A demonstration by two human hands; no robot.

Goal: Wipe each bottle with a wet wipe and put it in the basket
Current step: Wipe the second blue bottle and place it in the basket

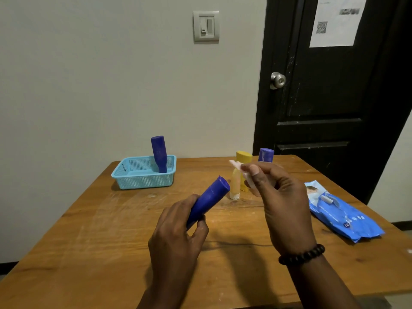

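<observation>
My left hand (178, 237) grips a blue bottle (210, 198) by its lower end, tilted up and to the right above the wooden table (89, 253). To its right, my right hand (283, 197) pinches a crumpled white wet wipe (239, 169) between thumb and fingers, apart from that bottle. A light blue basket (142, 182) stands at the back left with another blue bottle (159, 153) leaning upside down in it. Behind my right hand stand a yellow bottle (244, 158), a small pale orange bottle (235, 186) and a purple-blue bottle (265, 155), partly hidden.
A blue wet-wipe pack (341, 210) lies at the table's right side. The table stands against a pale wall with a light switch (206, 26). A black door (334, 97) with a knob is at the back right.
</observation>
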